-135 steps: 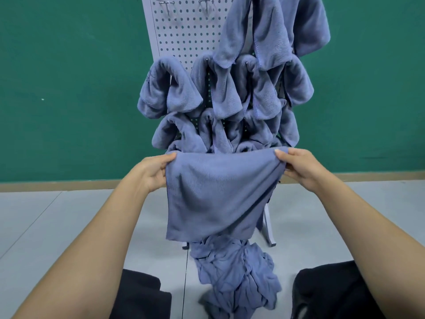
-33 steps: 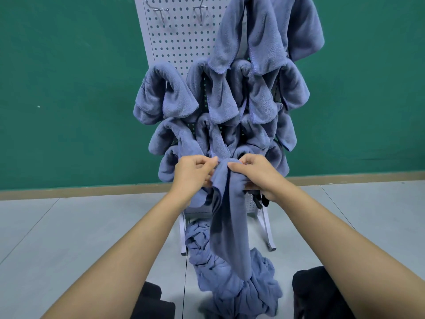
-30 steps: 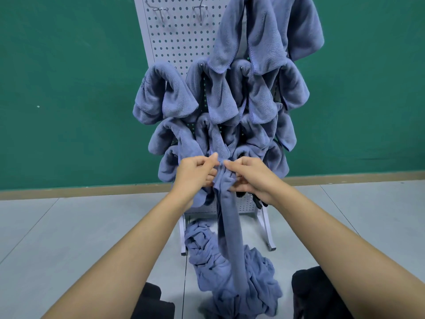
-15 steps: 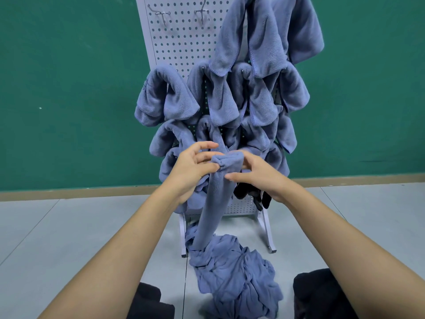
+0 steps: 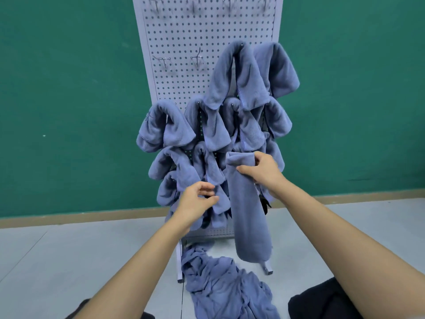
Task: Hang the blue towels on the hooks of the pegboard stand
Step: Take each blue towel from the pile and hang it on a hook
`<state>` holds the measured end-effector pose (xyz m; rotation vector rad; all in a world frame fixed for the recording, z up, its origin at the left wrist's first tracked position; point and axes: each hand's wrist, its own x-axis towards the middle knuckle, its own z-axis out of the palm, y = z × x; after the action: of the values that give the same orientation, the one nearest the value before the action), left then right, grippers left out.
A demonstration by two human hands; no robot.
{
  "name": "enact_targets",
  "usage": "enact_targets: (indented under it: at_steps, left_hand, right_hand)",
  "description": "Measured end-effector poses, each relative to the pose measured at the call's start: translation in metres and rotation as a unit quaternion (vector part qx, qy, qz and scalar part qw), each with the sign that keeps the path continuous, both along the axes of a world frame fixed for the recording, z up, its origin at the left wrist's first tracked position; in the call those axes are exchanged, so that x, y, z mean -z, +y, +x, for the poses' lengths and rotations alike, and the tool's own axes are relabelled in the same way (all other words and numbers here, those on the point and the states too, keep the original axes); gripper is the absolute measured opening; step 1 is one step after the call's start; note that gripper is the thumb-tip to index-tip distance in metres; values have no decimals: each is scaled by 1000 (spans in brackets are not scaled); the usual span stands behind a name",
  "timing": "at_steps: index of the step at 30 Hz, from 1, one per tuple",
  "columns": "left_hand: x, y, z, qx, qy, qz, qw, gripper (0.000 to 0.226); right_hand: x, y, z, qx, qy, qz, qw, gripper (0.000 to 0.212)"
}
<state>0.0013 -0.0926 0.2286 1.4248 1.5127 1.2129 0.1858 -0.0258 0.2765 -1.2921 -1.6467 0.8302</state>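
Change: The folded blue towel [image 5: 249, 215], spread wide between both hands seconds ago and pinched at its fold by both half a second ago, now hangs from the right hand [image 5: 261, 172] alone. The left hand [image 5: 197, 201] has let go and dropped below and to the left of it.
Meaning for the task: The towel's tail, draped onto the pile of towels [image 5: 220, 291] a moment ago, now swings clear of it. The folding looks done, and the towel appears ready to go up to a hook.
Right hand: Fingers and thumb curl round the towel just under its folded top, in front of the hung towels [image 5: 241, 88].
Left hand: Fingers are loosely bent and grip nothing that shows, close against the lowest hung towels; whether they touch cannot be told.
Towel in hand: It is a long narrow strip, with its fold just above the right hand's thumb. Its length falls below that hand and just right of the left hand.
Free hooks: Two bare hooks [image 5: 197, 59] stand well above both hands, up and left of the right hand, on the pegboard stand [image 5: 207, 31]. A further bare row sits at the board's top edge.
Pile: The pile of towels lies heaped on the floor [image 5: 69, 261], below both hands and between the forearms.
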Motion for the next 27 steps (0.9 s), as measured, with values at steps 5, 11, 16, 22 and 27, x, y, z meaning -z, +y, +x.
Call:
enact_targets:
  at_steps: [5, 11, 16, 22, 27]
  left_hand:
    - [-29, -9, 36, -8, 60, 70, 996, 55]
    - [-60, -12, 53, -94, 97, 224, 965, 73]
    - [-69, -21, 33, -117, 89, 220, 964, 8]
    - [-91, -30, -7, -134, 135, 161, 968, 6]
    - [-109, -26, -24, -139, 191, 118, 964, 16]
  right_hand:
    - [-75, -20, -13, -16, -7, 84, 996, 25]
    - [-139, -49, -18, -54, 117, 110, 985, 18]
    - [-155, -52, 5, -22, 222, 73, 972, 30]
    - [-108, -30, 35, 80, -45, 8, 996, 39]
    - [-79, -42, 11, -66, -100, 40, 992, 37]
